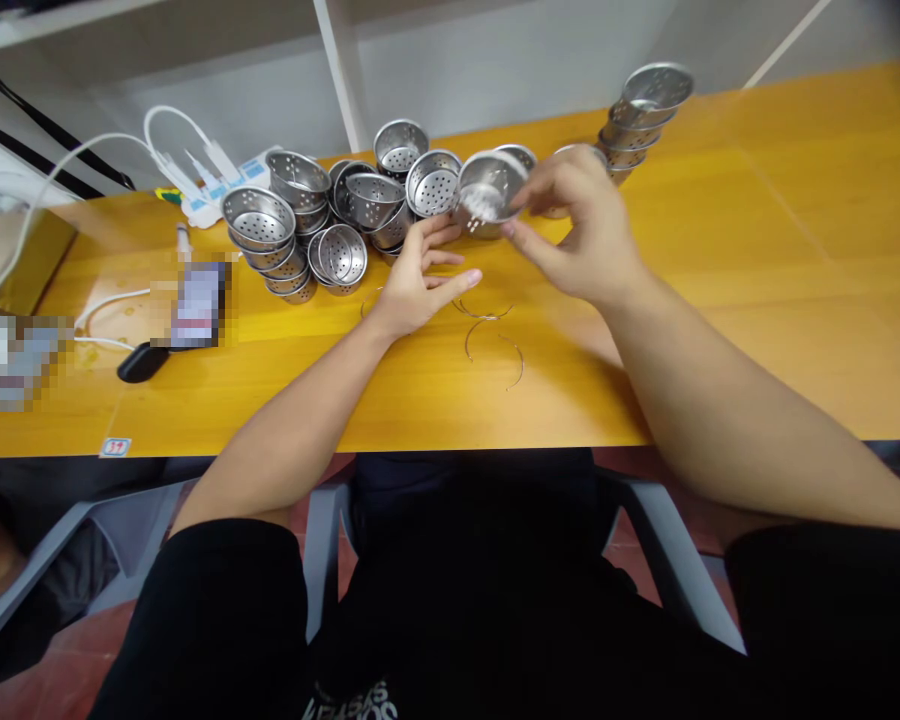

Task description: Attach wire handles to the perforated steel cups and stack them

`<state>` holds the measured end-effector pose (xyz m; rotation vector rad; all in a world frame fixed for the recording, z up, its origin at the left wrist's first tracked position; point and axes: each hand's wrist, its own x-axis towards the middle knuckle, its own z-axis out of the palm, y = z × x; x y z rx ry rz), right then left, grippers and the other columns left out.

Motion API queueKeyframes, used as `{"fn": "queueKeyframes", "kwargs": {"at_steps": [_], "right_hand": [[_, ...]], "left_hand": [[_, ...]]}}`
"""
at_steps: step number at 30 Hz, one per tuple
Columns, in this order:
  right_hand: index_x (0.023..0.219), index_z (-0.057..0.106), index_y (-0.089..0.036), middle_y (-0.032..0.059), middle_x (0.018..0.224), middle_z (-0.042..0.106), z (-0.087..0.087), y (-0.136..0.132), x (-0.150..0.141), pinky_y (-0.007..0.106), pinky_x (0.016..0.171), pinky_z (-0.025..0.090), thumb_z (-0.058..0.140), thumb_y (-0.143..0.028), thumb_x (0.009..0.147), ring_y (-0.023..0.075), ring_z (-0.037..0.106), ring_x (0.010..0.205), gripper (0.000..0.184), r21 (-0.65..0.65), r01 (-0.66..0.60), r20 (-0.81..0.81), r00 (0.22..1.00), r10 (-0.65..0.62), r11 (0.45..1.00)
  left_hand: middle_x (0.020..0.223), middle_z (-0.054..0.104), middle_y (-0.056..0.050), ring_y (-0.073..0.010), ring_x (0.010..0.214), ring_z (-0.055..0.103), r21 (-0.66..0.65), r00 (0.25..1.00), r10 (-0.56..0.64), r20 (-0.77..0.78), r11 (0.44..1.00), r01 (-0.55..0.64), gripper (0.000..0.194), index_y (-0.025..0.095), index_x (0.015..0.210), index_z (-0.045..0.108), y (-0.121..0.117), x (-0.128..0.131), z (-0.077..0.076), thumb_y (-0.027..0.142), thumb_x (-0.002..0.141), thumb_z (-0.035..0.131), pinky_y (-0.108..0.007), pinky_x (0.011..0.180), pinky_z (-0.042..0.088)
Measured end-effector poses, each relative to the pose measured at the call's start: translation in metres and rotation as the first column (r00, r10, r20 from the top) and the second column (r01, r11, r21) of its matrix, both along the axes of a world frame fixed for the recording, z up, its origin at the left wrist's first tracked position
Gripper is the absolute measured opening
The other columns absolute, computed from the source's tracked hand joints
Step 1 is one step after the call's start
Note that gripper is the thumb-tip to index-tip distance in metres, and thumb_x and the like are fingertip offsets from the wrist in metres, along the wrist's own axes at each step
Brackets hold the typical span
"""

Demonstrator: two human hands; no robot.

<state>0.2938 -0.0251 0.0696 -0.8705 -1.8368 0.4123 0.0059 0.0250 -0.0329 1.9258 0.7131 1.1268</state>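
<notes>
My right hand [581, 225] pinches the rim of a perforated steel cup [487, 190] between thumb and fingers; the cup is tilted and blurred. To its left, my left hand [424, 280] is open with fingers apart, close below the cup, and I see nothing in it. Behind the left hand stands another perforated cup [435, 185], its opening turned towards me. Several thin curved wires [521, 365] lie on the tabletop in front of my hands.
Stacked perforated cups [259, 220] crowd the left rear of the wooden table [795, 300]. A leaning cup stack [637, 120] stands at the right rear. On the left are a power strip [206, 200] with white cables, a phone [199, 305] and a black object [144, 362].
</notes>
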Motion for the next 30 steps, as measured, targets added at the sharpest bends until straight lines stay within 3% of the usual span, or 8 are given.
{"fn": "queueKeyframes", "kwargs": {"at_steps": [4,7,11,16,20,23,26,30], "right_hand": [[0.147,0.084,-0.05,0.013,0.164,0.08,0.016,0.004,0.01,0.074,0.128,0.062,0.076,-0.087,0.121,0.0497,0.059,0.159,0.045,-0.004,0.297,0.142,0.945,-0.293,0.955],[0.169,0.074,-0.054,0.0108,0.183,0.069,0.022,0.008,0.009,0.077,0.134,0.055,0.056,-0.081,0.129,0.0487,0.055,0.165,0.052,-0.084,0.423,0.34,0.863,-0.373,0.902],[0.185,0.061,-0.048,0.0149,0.186,0.065,0.015,0.018,0.003,0.076,0.137,0.049,0.041,-0.076,0.133,0.0482,0.055,0.161,0.063,-0.054,0.403,0.431,0.835,-0.343,0.913],[0.18,0.065,-0.052,0.0144,0.165,0.078,0.003,0.027,0.005,0.077,0.135,0.05,0.048,-0.074,0.133,0.0478,0.056,0.16,0.055,-0.039,0.353,0.405,0.861,-0.308,0.935],[0.188,0.059,-0.046,0.0173,0.155,0.08,-0.001,0.03,0.009,0.075,0.134,0.046,0.048,-0.078,0.133,0.049,0.052,0.159,0.065,-0.052,0.31,0.412,0.872,-0.263,0.949],[0.197,0.049,-0.039,0.0201,0.159,0.079,0.001,0.027,0.008,0.072,0.135,0.043,0.055,-0.08,0.13,0.0487,0.046,0.158,0.078,-0.054,0.268,0.461,0.861,-0.214,0.962],[0.201,0.044,-0.042,0.0188,0.162,0.079,0.004,0.023,0.006,0.073,0.14,0.036,0.073,-0.082,0.122,0.0504,0.037,0.168,0.093,-0.024,0.251,0.57,0.799,-0.193,0.968],[0.208,0.03,-0.044,0.016,0.171,0.078,0.004,0.023,0.003,0.074,0.143,0.036,0.084,-0.068,0.121,0.0485,0.031,0.182,0.105,-0.022,0.283,0.544,0.808,-0.226,0.959]], "left_hand": [[0.185,0.066,-0.02,-0.0291,0.139,0.083,-0.082,1.0,0.03,0.007,0.996,-0.029,0.086,0.035,0.178,0.052,-0.011,-0.002,0.008,0.069,0.11,0.094,-0.05,0.107,0.081],[0.185,0.067,-0.018,-0.0273,0.139,0.084,-0.136,1.0,0.023,-0.019,0.99,-0.025,0.075,0.034,0.173,0.055,-0.021,-0.003,0.017,0.058,0.112,0.092,-0.044,0.103,0.08],[0.182,0.071,-0.016,-0.0259,0.138,0.085,-0.122,0.999,0.03,-0.012,0.992,-0.032,0.067,0.034,0.169,0.057,-0.027,-0.001,0.023,0.048,0.113,0.09,-0.04,0.1,0.08],[0.182,0.073,-0.015,-0.0243,0.135,0.086,-0.088,0.998,0.038,-0.046,0.995,-0.042,0.062,0.034,0.168,0.059,-0.027,0.0,0.022,0.042,0.114,0.089,-0.039,0.102,0.08],[0.182,0.074,-0.015,-0.0234,0.136,0.087,-0.075,0.997,0.038,-0.064,0.996,-0.042,0.06,0.032,0.167,0.06,-0.028,0.0,0.023,0.041,0.114,0.088,-0.039,0.105,0.08],[0.181,0.075,-0.015,-0.0228,0.135,0.088,-0.071,0.998,0.029,-0.061,0.997,-0.034,0.058,0.032,0.165,0.06,-0.029,0.0,0.025,0.04,0.114,0.087,-0.038,0.106,0.08],[0.18,0.075,-0.015,-0.0227,0.135,0.088,-0.076,0.998,0.026,-0.063,0.997,-0.031,0.056,0.032,0.164,0.061,-0.03,0.0,0.026,0.039,0.114,0.087,-0.039,0.107,0.08],[0.18,0.076,-0.015,-0.0226,0.135,0.088,-0.085,0.998,0.025,-0.064,0.996,-0.03,0.056,0.031,0.163,0.061,-0.031,0.0,0.028,0.038,0.114,0.086,-0.039,0.109,0.08]]}}
